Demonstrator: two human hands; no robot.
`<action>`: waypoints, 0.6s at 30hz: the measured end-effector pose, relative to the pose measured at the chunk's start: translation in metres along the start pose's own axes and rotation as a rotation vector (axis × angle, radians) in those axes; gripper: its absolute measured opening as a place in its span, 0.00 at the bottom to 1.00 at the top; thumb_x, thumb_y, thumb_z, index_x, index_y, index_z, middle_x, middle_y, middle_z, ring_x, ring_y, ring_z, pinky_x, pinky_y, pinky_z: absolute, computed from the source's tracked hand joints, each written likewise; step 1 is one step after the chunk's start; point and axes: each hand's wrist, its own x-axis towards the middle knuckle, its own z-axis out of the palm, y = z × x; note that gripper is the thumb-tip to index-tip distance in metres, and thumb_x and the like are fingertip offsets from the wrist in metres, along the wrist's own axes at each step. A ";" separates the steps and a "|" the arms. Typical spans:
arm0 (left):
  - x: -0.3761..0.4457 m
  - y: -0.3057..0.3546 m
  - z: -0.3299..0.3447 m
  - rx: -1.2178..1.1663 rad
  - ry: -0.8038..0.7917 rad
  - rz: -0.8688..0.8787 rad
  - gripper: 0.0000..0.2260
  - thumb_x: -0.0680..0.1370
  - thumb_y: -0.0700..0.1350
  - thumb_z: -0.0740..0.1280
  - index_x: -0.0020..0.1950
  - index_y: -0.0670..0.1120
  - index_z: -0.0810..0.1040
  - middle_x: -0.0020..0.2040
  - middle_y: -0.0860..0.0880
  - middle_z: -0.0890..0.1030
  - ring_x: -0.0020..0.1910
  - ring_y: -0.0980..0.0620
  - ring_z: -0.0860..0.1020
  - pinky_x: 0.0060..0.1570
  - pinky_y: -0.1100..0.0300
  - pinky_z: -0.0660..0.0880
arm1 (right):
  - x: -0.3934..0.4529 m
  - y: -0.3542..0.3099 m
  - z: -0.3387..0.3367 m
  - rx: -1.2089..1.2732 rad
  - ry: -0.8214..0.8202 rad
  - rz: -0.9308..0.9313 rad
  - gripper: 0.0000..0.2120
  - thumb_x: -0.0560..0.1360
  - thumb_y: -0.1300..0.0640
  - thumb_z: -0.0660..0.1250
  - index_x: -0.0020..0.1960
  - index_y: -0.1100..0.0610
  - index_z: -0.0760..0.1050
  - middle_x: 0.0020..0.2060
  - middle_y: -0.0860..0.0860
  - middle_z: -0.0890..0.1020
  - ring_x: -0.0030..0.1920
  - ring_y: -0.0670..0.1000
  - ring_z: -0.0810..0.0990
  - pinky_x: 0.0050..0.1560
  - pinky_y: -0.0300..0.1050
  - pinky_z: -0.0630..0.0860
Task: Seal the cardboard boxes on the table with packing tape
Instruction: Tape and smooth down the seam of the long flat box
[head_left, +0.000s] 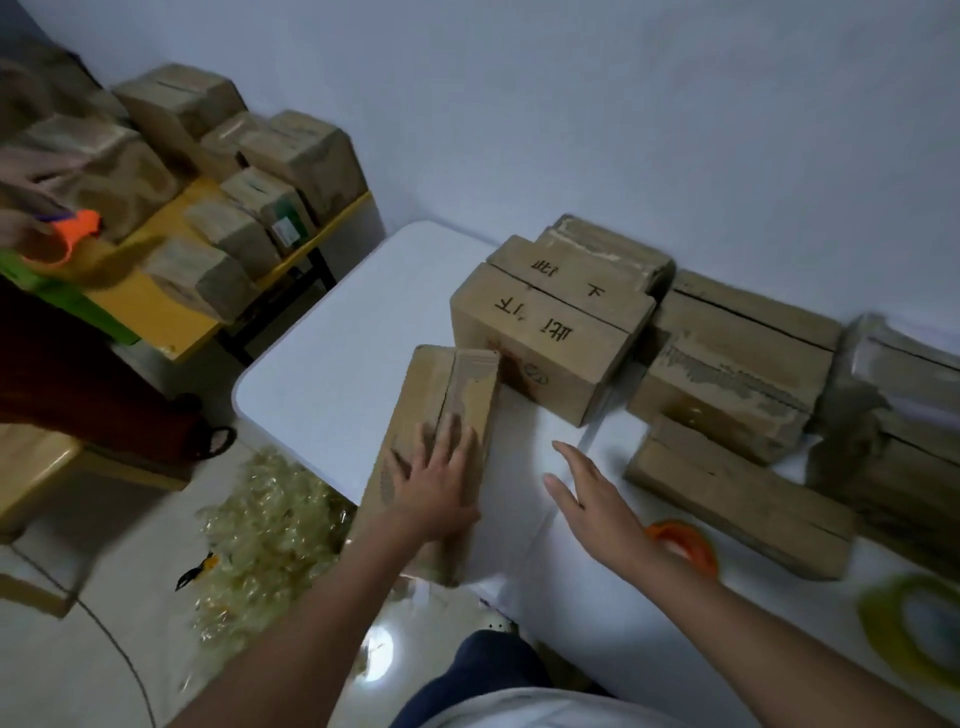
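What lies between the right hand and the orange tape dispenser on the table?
Nothing visible. The right hand hovers open above the white table, and the orange tape dispenser sits just beside its wrist, partly hidden behind the forearm. The left hand rests flat on the long cardboard box.

On the table (332, 364), a long box (441, 415) lay at the centre with the left hand (436, 483) flat on it, and the right hand (592, 493) hovered just beside it at three o'clock. A lettered box (550, 332) touched the long box's far end at one o'clock, with more boxes (737, 364) ranged toward three o'clock. A tape dispenser (683, 543) sat by the right wrist, a tape roll (914, 623) at four o'clock, and a second table (171, 312) piled with boxes stood at ten o'clock.
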 end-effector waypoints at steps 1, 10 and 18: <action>-0.007 -0.017 -0.007 0.059 -0.022 0.027 0.44 0.77 0.55 0.68 0.79 0.59 0.36 0.76 0.55 0.25 0.76 0.40 0.28 0.69 0.25 0.39 | 0.003 -0.001 0.002 0.013 -0.004 0.005 0.25 0.81 0.44 0.55 0.76 0.48 0.57 0.75 0.47 0.63 0.73 0.46 0.62 0.64 0.32 0.57; -0.013 -0.059 -0.025 -0.128 0.048 -0.019 0.29 0.83 0.58 0.56 0.81 0.55 0.49 0.81 0.52 0.41 0.80 0.46 0.40 0.75 0.37 0.44 | 0.070 -0.047 0.017 0.123 -0.037 0.070 0.31 0.81 0.45 0.57 0.79 0.54 0.51 0.77 0.52 0.57 0.76 0.52 0.58 0.69 0.43 0.59; -0.009 -0.055 0.005 -0.272 0.302 -0.119 0.27 0.81 0.63 0.49 0.79 0.58 0.55 0.80 0.56 0.51 0.80 0.50 0.41 0.75 0.37 0.38 | 0.068 -0.058 0.010 0.261 -0.117 0.232 0.25 0.81 0.43 0.56 0.75 0.53 0.61 0.63 0.55 0.78 0.62 0.54 0.77 0.60 0.46 0.72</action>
